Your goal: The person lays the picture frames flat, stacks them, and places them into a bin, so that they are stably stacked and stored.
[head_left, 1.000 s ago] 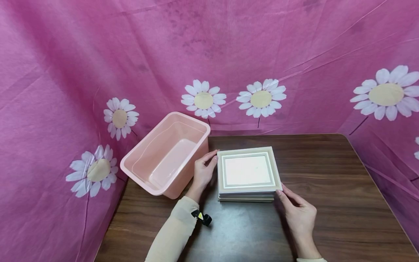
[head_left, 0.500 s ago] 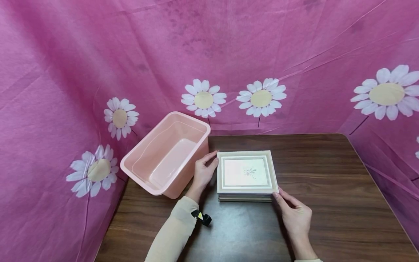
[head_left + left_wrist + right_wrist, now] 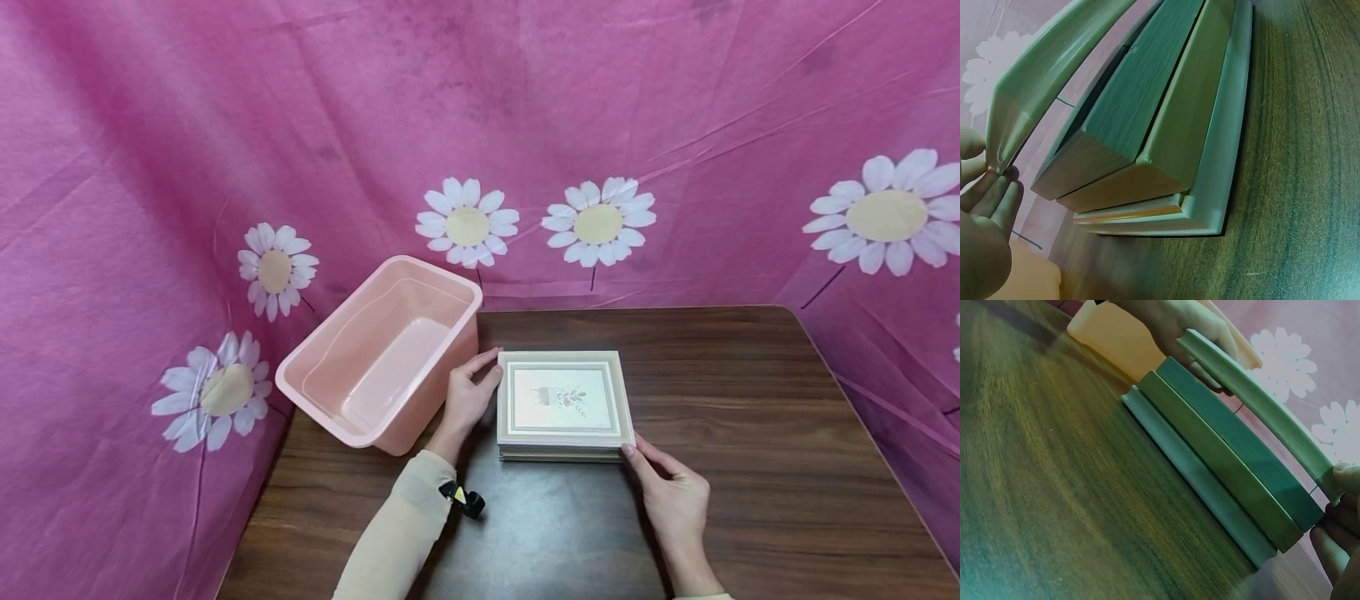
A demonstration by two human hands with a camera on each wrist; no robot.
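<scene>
A cream picture frame with a pale plant print faces up, level over a stack of frames. In the left wrist view a gap separates this top frame from the several pieces beneath, one green-toned and one olive-toned among them. My left hand pinches its left end, thumb and fingertips at the corner. The right hand pinches the near right corner. From the right wrist view, the held frame also stands apart from the stack.
To the left stands a pink plastic bin, close beside my left forearm. The dark wood table extends right and toward me. A magenta cloth with daisies hangs behind the table and at both sides.
The held frame has come down and levelled over the stack. Its glare has faded, so the print shows. My right hand has shifted slightly left and toward me; the left barely moved.
</scene>
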